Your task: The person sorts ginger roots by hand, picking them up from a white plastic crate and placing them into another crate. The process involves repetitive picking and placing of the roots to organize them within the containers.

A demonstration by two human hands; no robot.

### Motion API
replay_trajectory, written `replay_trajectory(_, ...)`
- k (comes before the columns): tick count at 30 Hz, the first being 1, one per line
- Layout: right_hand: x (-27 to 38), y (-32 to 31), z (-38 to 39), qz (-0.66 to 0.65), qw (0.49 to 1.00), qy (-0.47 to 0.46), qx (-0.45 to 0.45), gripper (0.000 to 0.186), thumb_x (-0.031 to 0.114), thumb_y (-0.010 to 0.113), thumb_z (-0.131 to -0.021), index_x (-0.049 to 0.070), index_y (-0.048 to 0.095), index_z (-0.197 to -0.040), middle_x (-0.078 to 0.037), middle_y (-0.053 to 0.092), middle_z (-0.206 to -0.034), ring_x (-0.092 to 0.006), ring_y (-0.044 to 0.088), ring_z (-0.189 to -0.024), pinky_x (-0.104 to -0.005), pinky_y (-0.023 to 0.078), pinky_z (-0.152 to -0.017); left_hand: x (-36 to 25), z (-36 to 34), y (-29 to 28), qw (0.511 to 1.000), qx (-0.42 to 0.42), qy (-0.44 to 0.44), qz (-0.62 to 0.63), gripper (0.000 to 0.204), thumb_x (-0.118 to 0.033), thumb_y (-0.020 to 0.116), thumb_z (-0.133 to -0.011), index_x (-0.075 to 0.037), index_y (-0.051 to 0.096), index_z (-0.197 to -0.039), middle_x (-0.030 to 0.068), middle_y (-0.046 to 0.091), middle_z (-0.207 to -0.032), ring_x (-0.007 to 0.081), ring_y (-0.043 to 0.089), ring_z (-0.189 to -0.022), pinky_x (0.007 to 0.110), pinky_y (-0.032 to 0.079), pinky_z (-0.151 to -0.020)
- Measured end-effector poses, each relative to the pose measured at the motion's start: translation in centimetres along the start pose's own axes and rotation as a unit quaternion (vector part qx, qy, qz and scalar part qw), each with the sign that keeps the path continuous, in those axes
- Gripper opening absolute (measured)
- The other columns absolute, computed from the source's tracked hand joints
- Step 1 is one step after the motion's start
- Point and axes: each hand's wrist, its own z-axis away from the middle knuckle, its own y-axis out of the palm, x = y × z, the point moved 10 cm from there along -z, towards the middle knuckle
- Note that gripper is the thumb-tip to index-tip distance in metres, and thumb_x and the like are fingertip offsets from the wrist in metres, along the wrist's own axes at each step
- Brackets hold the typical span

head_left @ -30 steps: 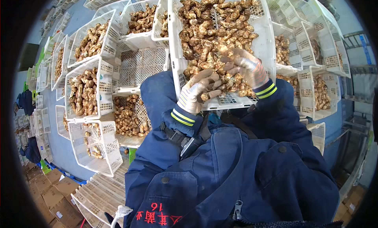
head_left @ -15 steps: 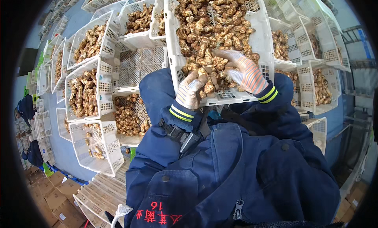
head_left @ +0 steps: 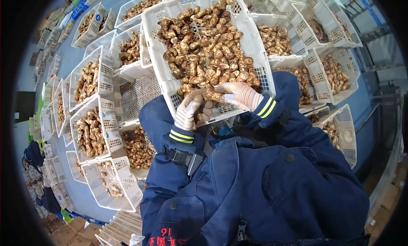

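- Left hand (head_left: 189, 113), gloved, at near edge of white crate (head_left: 255, 46); grip curled around a ginger piece (head_left: 203, 102).
- Right hand (head_left: 239, 95), gloved, just beside it; grip pinching same piece's far end.
- Crate heaped with ginger roots (head_left: 204, 50), resting on lap.
- Emptier crate (head_left: 111, 184) well left of white crate, on floor.

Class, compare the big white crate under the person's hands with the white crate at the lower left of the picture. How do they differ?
The big crate is heaped with brown knobbly roots; the lower-left crate holds only a few pieces. The big crate sits right before the person, with the left hand and right hand in it; the lower-left crate lies untouched. Both are white perforated plastic.
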Motion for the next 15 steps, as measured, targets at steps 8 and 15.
replay_trajectory(8,1.2,2.3,-0.7,0.175,0.984,0.036,0.010,0.036,0.030,0.058,-0.083,0.001,0.055,-0.103,-0.023,0.061,-0.094,-0.0398,0.058,-0.090,-0.0422,0.047,-0.078,1.6,-1.0,-3.7,0.989,-0.054,-0.005,-0.140,0.033,-0.021,0.066,-0.085,0.000,0.059,-0.109,0.0056,0.062,-0.077,0.0093,0.056,-0.056,0.021,0.047,-0.049)
replay_trajectory(15,0.4,0.6,-0.1,-0.462,0.885,0.049,-0.036,0.028,0.017,0.059,-0.084,0.000,0.060,-0.107,-0.005,0.061,-0.086,-0.0150,0.062,-0.070,-0.0259,0.051,-0.055,0.3,-1.1,-4.0,0.993,-0.059,0.051,0.093,0.054,-0.038,0.066,-0.085,0.000,0.051,-0.120,0.0107,0.061,-0.091,0.0209,0.062,-0.075,0.033,0.055,-0.067)
